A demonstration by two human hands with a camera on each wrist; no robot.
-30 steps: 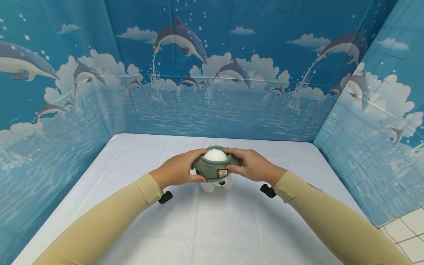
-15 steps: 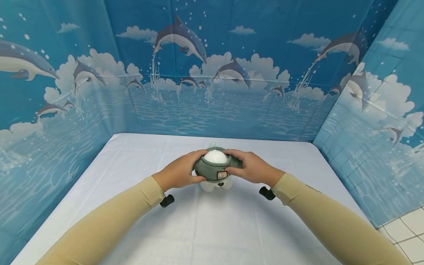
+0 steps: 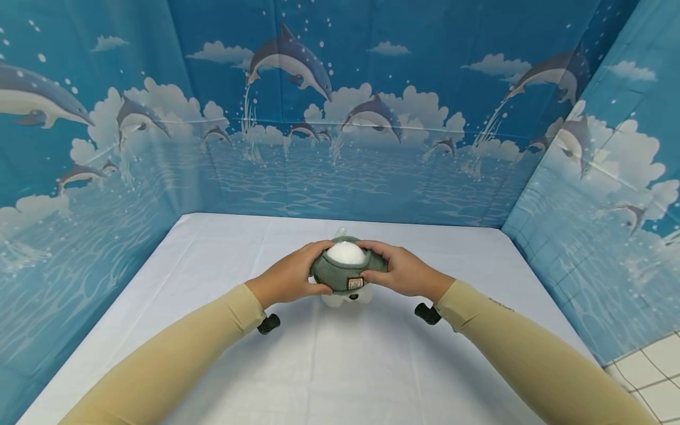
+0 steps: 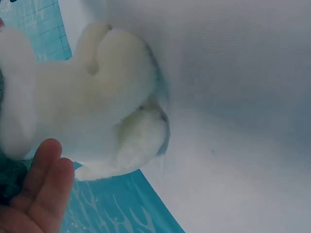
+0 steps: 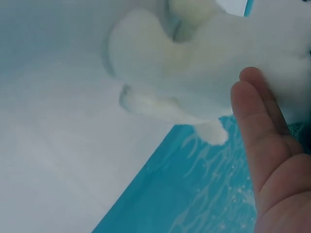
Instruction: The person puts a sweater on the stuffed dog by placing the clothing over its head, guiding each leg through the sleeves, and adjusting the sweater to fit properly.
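Observation:
A small grey-green toy sweater [image 3: 334, 275] with a square patch label sits around the head of a white plush toy [image 3: 346, 253], whose crown shows through the neck opening. My left hand [image 3: 289, 273] grips the sweater's left side, thumb at the front hem and fingers at the rim. On the other side my right hand [image 3: 409, 268] holds it, thumb beside the label. The wrist views show the plush body [image 4: 92, 97] with its stubby legs [image 5: 141, 43] standing on the white cloth; extended fingers lie beside it. The face is mostly covered in the head view.
A white cloth [image 3: 340, 366] covers the table. Blue dolphin-print curtains [image 3: 340, 177] hang along its back and sides. Black wrist cameras [image 3: 428, 313] stick out under both wrists. White floor tiles [image 3: 659, 366] show at the lower right.
Both hands have shifted slightly downward and toward each other. The sweater has come down a little, so more white crown shows above and less of the toy below.

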